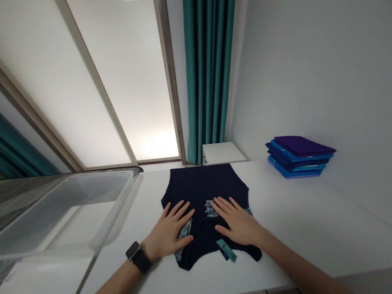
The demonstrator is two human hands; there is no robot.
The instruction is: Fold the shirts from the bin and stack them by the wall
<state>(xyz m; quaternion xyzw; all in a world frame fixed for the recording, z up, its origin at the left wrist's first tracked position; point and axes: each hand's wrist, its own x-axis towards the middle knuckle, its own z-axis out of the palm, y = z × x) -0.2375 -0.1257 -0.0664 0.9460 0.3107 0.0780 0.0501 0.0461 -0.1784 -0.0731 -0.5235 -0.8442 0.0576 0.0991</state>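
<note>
A dark navy garment (199, 183) with pale patterned patches lies folded on the white table (278, 250). My left hand (172, 230) rests flat on its left side, fingers spread, over a patterned panel. On the right side my right hand (238, 221) presses flat, fingers apart, beside a small pale print (210, 209). A teal tag (227, 250) sticks out at the garment's near edge, below my right hand. Both hands touch the cloth and neither grips it. My left wrist wears a black watch (139, 257).
A translucent plastic bin (124, 195) stands at the left. Blue and purple folded items (299, 155) are stacked at the right by the wall. Behind the table are a small white cabinet (222, 152), a teal curtain (209, 71) and frosted sliding doors (134, 79).
</note>
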